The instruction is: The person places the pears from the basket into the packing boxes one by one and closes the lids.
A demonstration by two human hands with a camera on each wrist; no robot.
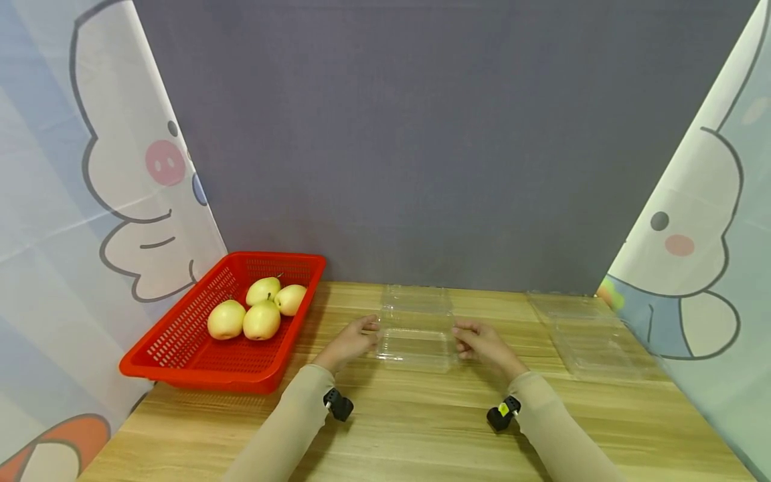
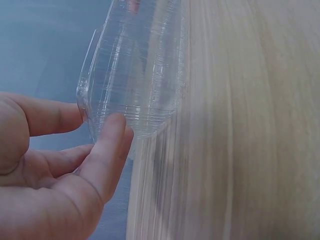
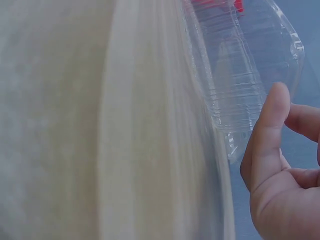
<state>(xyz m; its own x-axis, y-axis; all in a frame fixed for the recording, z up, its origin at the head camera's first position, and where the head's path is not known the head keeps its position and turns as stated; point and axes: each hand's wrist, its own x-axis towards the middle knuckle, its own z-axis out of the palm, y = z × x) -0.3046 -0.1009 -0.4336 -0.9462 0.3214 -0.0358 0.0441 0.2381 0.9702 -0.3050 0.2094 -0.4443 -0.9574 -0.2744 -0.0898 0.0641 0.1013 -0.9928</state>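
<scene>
Box (image 1: 414, 335) sits mid-surface (image 1: 421, 428), open; my left hand (image 1: 349, 343) at nine o'clock and right hand (image 1: 482, 345) at three pinch its edges. Thin plastic could buckle or slip if I squeeze unevenly.

I am wearing long beige sleeves (image 1: 289, 422) on both arms. A small black camera (image 1: 338, 404) is sitting at each wrist; the right one (image 1: 502, 413) is showing a yellow mark.

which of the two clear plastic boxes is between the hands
The clear clamshell box at the table's middle: the left hand and right hand flank it. The other clear box lies apart, far right.
</scene>
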